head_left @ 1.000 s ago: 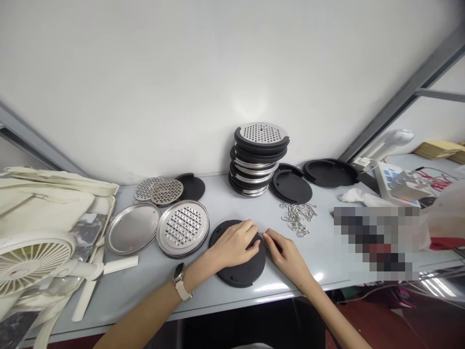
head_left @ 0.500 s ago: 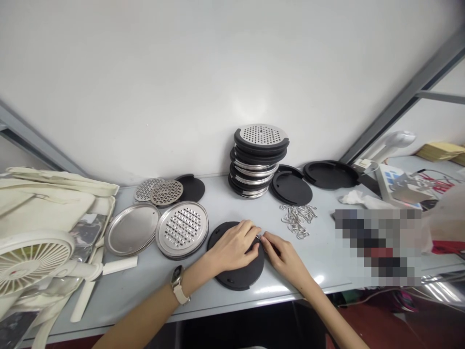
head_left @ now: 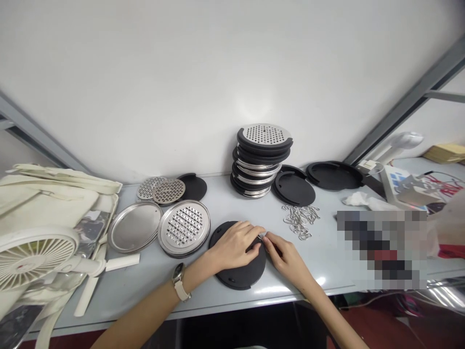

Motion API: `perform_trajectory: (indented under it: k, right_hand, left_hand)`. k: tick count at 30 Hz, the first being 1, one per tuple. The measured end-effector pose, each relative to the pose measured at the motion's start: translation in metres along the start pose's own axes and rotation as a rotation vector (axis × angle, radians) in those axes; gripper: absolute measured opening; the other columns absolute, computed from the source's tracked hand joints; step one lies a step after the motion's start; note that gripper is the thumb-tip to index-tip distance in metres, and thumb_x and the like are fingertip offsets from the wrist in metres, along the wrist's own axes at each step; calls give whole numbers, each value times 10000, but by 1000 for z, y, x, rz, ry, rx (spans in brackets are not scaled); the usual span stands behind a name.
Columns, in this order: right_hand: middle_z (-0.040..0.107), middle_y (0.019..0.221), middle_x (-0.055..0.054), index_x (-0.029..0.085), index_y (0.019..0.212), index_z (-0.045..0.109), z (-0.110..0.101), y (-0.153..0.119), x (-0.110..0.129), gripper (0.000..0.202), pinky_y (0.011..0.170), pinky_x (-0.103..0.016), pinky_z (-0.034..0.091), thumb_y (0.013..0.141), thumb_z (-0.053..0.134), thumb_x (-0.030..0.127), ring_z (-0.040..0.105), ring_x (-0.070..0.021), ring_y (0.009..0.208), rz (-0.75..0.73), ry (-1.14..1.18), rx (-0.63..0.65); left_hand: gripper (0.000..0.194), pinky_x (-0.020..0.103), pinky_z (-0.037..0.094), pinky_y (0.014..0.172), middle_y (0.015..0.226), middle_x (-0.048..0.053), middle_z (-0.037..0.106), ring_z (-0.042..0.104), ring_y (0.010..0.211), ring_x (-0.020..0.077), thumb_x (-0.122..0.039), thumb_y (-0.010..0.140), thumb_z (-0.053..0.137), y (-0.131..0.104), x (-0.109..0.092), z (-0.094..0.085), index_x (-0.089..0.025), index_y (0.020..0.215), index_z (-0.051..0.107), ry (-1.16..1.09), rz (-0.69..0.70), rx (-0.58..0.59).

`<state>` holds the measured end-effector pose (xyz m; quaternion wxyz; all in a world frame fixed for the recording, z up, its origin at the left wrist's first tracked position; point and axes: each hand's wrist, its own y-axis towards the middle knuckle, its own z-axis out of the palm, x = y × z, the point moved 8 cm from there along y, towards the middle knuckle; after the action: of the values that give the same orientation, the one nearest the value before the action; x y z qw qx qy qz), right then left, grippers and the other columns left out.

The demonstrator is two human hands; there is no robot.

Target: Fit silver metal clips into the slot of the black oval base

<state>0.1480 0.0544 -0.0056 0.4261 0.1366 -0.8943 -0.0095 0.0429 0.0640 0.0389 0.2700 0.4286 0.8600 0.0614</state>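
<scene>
A round black disc (head_left: 242, 277) lies on the table in front of me. My left hand (head_left: 236, 246) rests across it, fingers and thumb closed in on the disc near its right edge. At that edge my right hand (head_left: 284, 254) pinches a small metal wire hook (head_left: 260, 237), with the left fingertips close beside it. The hook's far end is partly hidden by the fingers. To the upper right lies a loose pile of similar wire hooks (head_left: 300, 220). Left of the disc are a round metal grater plate (head_left: 184, 228) and a plain metal plate (head_left: 135, 227).
A tall stack of black discs and metal plates (head_left: 260, 160) stands by the wall. More black discs (head_left: 295, 188) lie beside it. Perforated plates (head_left: 169, 191) sit at the back left. A white fan (head_left: 32, 257) and cream bag (head_left: 47, 203) occupy the left; the right has a blurred patch.
The view has shifted slightly, so things appear a little further right. Both hands keep nearly the same pose at the disc's edge, with the wire hook still pinched.
</scene>
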Motion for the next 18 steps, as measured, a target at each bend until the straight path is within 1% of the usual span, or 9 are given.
perform_trajectory:
  k: [10,15,18]
  right_hand:
    - [509,632,17,208,717,446,-1,-1,-1,291,536,-250,346,971,355,319,466,-142,571,9,37,-18]
    - [439,594,37,211,697,410,1,-2,-6,310,530,-244,331,969,365,354,410,-132,543,40,63,-25]
    - [402,583,46,211,683,393,2,-3,-8,321,520,-239,316,966,372,362,383,-125,537,52,67,-23]
  left_hand:
    - [271,353,472,886,1022,60,619,574,974,195,-138,864,474,0,-1,0,-185,1131,484,-21,16,24]
    - [257,362,471,892,1020,62,622,577,988,201,-135,865,471,0,-1,0,-185,1117,489,-33,20,24]
    - [248,347,466,897,1021,62,621,574,984,194,-135,865,477,0,-1,0,-180,1108,491,-34,21,28]
